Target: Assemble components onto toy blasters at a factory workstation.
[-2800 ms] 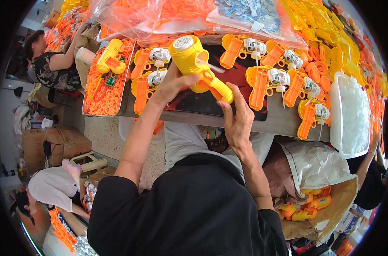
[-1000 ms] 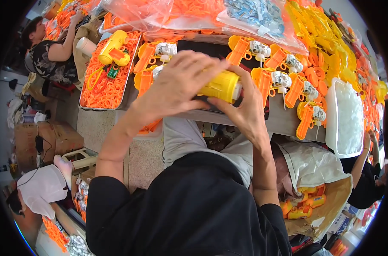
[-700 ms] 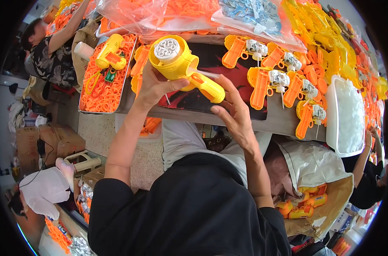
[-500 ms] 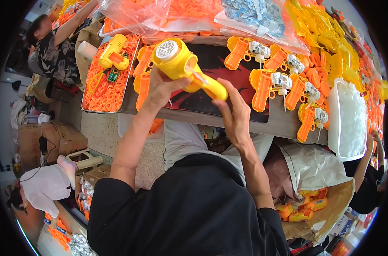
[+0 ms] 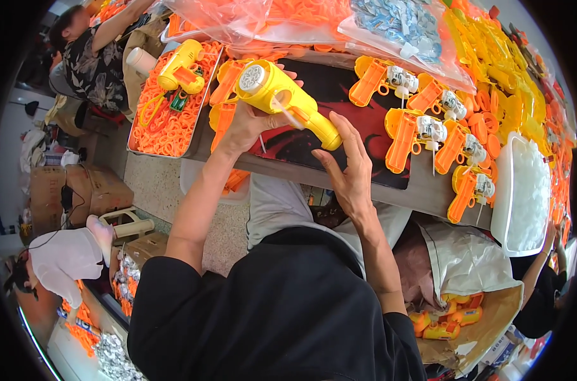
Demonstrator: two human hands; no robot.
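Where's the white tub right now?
In the head view the white tub sits at the table's right end, just right of the orange half-shells.

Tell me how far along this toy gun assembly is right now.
Done: finished guns lie in the brown bag. In hand: the left hand holds a closed yellow toy gun by its barrel, and the right hand touches its grip end. Left: several open orange half-shells with white mechanisms wait uncovered on the table.
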